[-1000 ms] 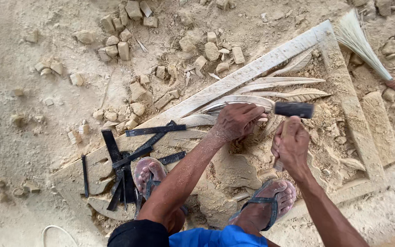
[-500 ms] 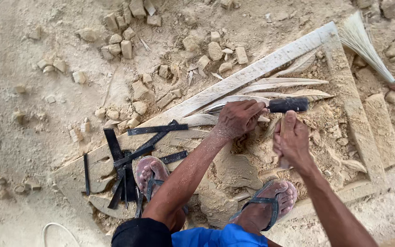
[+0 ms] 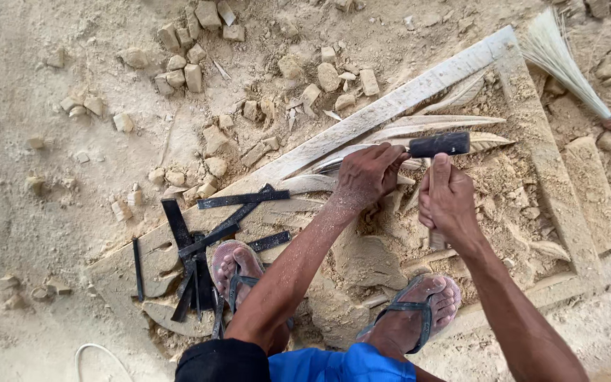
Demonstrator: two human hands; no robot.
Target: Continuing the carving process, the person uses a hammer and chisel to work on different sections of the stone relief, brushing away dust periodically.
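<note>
As right hand (image 3: 449, 200) grips hammer (image 3: 438, 145), head above grip, left hand (image 3: 368, 173) perhaps holding chisel

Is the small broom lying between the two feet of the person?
No, the broom lies at the upper right, far from the feet.

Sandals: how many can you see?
2. One sandal is on the left foot beside the dark metal tools; the other sandal is on the right foot, below the right hand.
</note>
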